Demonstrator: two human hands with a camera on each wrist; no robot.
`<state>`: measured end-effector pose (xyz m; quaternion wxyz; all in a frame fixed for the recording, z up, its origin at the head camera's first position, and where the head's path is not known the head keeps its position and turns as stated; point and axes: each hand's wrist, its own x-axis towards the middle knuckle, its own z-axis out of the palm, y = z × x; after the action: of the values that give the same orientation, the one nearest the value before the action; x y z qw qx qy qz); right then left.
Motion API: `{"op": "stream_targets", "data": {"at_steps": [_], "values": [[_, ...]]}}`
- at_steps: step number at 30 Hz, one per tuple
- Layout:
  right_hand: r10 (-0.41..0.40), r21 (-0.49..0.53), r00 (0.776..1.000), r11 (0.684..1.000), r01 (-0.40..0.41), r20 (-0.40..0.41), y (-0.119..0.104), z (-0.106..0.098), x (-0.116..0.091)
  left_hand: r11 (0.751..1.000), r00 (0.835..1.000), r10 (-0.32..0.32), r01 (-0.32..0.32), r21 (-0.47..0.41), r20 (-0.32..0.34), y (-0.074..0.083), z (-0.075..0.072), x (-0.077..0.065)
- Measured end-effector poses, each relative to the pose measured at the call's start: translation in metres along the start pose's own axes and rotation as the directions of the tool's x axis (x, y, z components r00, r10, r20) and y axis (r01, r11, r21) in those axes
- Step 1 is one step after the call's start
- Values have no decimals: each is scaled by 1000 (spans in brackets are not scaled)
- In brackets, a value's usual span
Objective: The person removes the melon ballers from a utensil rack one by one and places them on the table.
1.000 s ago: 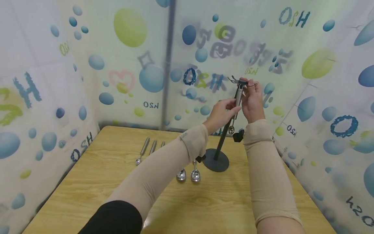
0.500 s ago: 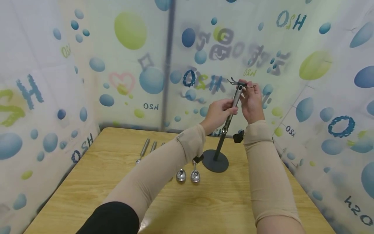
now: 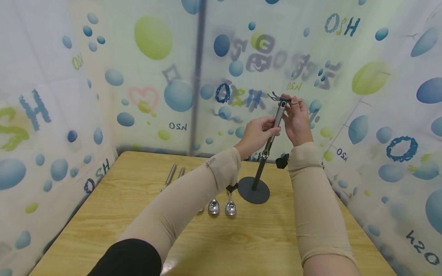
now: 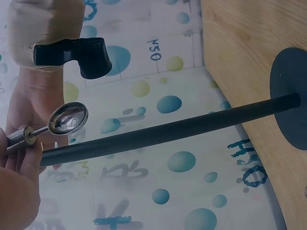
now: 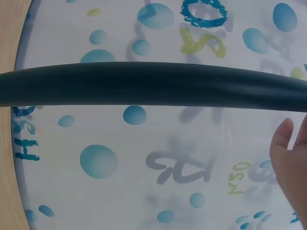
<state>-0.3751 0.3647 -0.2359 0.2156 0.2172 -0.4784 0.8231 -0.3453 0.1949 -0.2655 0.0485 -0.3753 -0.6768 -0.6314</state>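
Observation:
In the head view my left hand [image 3: 257,134] pinches the grey handle of a metal spoon [image 3: 278,115], which hangs bowl down along the pole [image 3: 259,171] of a black utensil stand. Its handle's top end, with a hanging hole, lies right at the stand's hook head [image 3: 276,98]. My right hand [image 3: 297,120] grips this head from the right with thumb and fingers. The left wrist view shows the shiny oval spoon bowl [image 4: 68,118] beside the pole. In the right wrist view, part of my right hand [image 5: 292,165] appears near the pole [image 5: 144,84].
The stand's round black base [image 3: 253,190] sits on the wooden table [image 3: 241,245]. Several more metal spoons, among them one with a larger bowl [image 3: 230,209], lie left of it, partly hidden by my left forearm. Printed curtains [image 3: 148,76] enclose the table.
The spoon's bowl has swung from right of the pole to in front of it, and my left hand has shifted slightly left. Over the last half second the hands hold nearly still.

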Motion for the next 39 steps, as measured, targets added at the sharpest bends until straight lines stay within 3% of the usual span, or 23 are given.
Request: {"op": "stream_targets", "data": {"at_steps": [6,14,23,31,39], "values": [[4,0,1000,1000,-4,10,-2,-1,0,1000,999,-27,27,-14,26,0,-5,-3],[-4,0,1000,1000,4,18,-3,-1,-2,998,998,-65,65,-13,-4,-5,-13,-9],[7,37,1000,999,-8,21,-2,-1,-2,995,995,-100,100,11,9,-15,-28,-16],[21,67,1000,998,-22,14,-1,0,-1,991,990,-136,137,15,-48,-26,-43,-24],[26,75,1000,997,-27,18,0,1,-2,989,989,-141,142,33,-49,-36,-55,-29]]}}
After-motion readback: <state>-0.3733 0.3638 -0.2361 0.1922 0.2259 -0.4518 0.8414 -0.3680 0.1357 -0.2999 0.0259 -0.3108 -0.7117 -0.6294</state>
